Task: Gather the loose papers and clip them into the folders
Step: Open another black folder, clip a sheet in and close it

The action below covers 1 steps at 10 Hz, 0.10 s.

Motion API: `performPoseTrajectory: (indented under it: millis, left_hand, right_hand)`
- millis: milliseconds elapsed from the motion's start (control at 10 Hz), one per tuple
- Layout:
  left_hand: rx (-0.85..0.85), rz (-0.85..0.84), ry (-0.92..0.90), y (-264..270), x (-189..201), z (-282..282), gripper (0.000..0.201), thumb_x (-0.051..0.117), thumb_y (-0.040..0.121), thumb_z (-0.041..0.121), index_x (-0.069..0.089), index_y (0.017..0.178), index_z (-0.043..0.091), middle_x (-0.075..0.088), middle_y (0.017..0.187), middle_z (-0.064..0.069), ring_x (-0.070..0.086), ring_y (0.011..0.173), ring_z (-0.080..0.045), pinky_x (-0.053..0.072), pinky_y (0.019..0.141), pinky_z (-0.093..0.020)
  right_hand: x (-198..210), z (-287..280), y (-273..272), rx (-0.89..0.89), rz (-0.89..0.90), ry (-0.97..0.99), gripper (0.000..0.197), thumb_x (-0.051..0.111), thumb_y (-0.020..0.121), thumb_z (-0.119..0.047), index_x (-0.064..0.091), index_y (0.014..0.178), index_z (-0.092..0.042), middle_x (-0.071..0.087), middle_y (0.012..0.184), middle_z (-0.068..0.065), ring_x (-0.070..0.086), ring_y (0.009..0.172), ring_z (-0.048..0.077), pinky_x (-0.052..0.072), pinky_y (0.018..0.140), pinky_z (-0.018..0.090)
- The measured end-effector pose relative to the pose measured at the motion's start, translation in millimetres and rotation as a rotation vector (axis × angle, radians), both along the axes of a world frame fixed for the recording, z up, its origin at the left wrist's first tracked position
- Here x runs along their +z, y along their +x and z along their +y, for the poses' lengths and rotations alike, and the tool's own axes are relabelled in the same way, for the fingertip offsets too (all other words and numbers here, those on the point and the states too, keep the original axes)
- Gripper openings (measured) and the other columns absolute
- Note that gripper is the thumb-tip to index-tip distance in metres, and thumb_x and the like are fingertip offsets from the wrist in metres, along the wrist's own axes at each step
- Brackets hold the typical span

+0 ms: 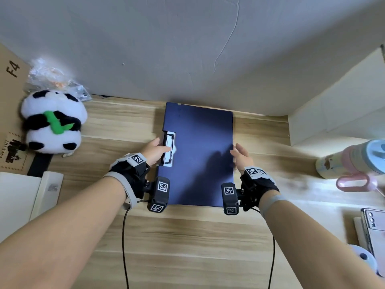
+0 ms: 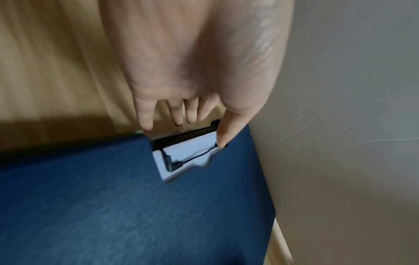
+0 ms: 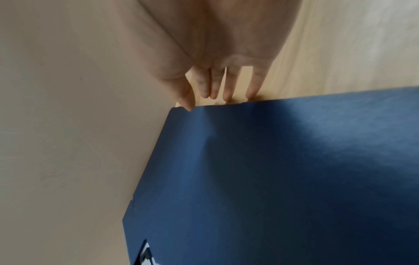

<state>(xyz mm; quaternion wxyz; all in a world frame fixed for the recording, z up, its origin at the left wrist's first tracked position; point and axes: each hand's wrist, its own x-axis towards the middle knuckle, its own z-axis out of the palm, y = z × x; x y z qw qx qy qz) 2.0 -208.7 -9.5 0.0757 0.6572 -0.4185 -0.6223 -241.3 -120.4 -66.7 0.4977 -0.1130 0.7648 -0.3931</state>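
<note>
A dark blue folder (image 1: 198, 153) lies shut and flat on the wooden desk (image 1: 187, 236), its far end against the wall. A white and black clip (image 1: 169, 149) sits on its left edge. My left hand (image 1: 155, 150) pinches that clip (image 2: 188, 156): the thumb lies on its top and the fingers (image 2: 145, 118) reach to the folder's edge behind it. My right hand (image 1: 239, 155) is at the right edge of the folder (image 3: 283, 170), with straight fingers (image 3: 254, 84) touching the edge. No loose paper shows on the folder.
A panda plush (image 1: 52, 122), a cardboard box (image 1: 10, 101) and a crinkled plastic bag (image 1: 56, 80) stand at the left. White sheets or a booklet (image 1: 20, 199) lie at the lower left. A pink and blue bottle (image 1: 354, 161), a phone (image 1: 375, 228) and a white panel (image 1: 333, 105) are on the right.
</note>
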Motion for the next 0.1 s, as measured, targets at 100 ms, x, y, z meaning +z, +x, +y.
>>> performPoseTrajectory:
  millis: [100]
  left_hand:
    - [-0.018, -0.03, -0.048, 11.1, 2.0, 19.8, 0.055, 0.048, 0.095, 0.01, 0.027, 0.146, 0.003, 0.03, 0.153, -0.004, 0.033, 0.141, -0.023, 0.028, 0.112, -0.035]
  right_hand:
    - [-1.0, 29.1, 5.6, -0.052, 0.049, 0.029, 0.047, 0.048, 0.093, -0.01, 0.041, 0.138, -0.014, 0.055, 0.126, 0.011, 0.055, 0.098, 0.02, 0.042, 0.073, 0.022]
